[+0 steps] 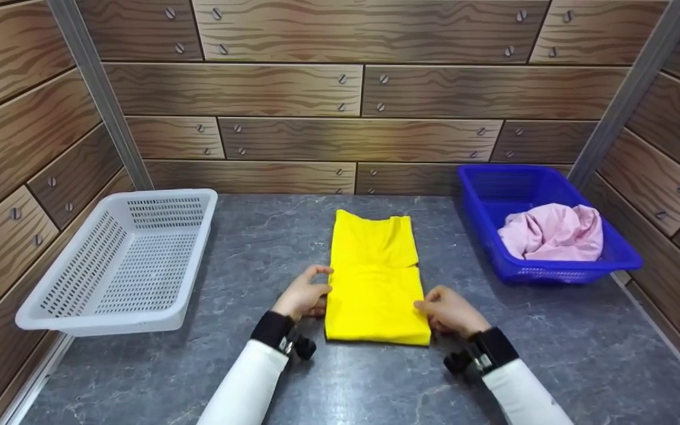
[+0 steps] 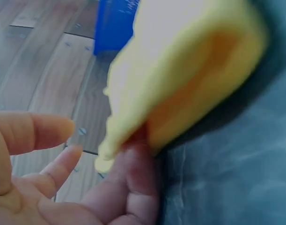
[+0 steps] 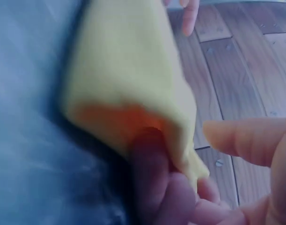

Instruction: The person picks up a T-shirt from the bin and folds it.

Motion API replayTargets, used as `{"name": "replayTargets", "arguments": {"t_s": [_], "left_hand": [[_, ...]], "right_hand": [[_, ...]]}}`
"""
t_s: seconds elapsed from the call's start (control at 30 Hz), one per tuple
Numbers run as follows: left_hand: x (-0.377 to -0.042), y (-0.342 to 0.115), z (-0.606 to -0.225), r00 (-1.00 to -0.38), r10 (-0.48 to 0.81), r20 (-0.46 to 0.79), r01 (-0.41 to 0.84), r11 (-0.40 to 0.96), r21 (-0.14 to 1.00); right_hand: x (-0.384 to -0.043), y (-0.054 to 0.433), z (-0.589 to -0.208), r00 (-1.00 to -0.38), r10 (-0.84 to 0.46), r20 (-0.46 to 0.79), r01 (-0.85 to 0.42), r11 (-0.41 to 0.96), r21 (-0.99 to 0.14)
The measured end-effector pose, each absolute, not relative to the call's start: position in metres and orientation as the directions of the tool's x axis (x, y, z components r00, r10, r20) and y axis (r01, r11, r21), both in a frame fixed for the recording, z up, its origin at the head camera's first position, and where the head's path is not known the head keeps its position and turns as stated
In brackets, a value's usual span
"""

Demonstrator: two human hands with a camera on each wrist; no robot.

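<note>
A folded yellow garment (image 1: 375, 301) lies lengthwise on the grey marbled table, its front half doubled into a neat flap and its far end slightly creased. At its left edge is my left hand (image 1: 301, 295); in the left wrist view some fingertips (image 2: 138, 164) reach into the fold while the thumb stands apart from the cloth. My right hand (image 1: 452, 310) is at the opposite edge, near the front corner. In the right wrist view its lower fingers (image 3: 152, 164) slip inside the fold, which shows orange in shadow, and the thumb stays just off the fabric.
On the left stands a white perforated basket (image 1: 183, 295) with nothing in it. A blue basket (image 1: 487, 236) at the back right holds a crumpled pink cloth (image 1: 552, 233). Wood-patterned walls (image 1: 287, 88) enclose the table (image 1: 257, 236) at the back and both sides.
</note>
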State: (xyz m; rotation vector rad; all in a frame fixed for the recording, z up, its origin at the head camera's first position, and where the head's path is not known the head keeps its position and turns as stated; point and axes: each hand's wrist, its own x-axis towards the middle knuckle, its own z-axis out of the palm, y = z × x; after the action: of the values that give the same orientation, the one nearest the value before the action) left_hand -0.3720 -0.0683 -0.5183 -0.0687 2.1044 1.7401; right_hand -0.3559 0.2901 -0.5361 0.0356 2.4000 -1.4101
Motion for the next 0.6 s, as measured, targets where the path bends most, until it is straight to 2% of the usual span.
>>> {"name": "replayTargets", "arguments": {"t_s": [0.17, 0.27, 0.4, 0.5, 0.6], "left_hand": [[-0.334, -0.080, -0.498, -0.880, 0.327, -0.346, -0.280, 0.231, 0.932], [-0.328, -0.082, -0.497, -0.869, 0.369, -0.329, -0.227, 0.293, 0.929], [-0.346, -0.086, -0.536, -0.879, 0.397, -0.264, -0.088, 0.409, 0.908], [-0.364, -0.086, -0.571, -0.887, 0.399, -0.234, -0.032, 0.452, 0.891], [-0.362, -0.083, -0.571, -0.900, 0.388, -0.198, 0.024, 0.499, 0.866]], "right_hand": [[-0.362, 0.316, -0.571, -0.917, -0.312, -0.248, 0.041, 0.545, -0.838], [-0.365, 0.319, -0.579, -0.918, -0.344, -0.196, -0.042, 0.576, -0.816], [-0.361, 0.316, -0.583, -0.927, -0.331, -0.177, -0.064, 0.604, -0.794], [-0.357, 0.314, -0.583, -0.933, -0.317, -0.174, -0.062, 0.614, -0.787], [-0.353, 0.312, -0.581, -0.935, -0.316, -0.163, -0.071, 0.613, -0.787]]}}
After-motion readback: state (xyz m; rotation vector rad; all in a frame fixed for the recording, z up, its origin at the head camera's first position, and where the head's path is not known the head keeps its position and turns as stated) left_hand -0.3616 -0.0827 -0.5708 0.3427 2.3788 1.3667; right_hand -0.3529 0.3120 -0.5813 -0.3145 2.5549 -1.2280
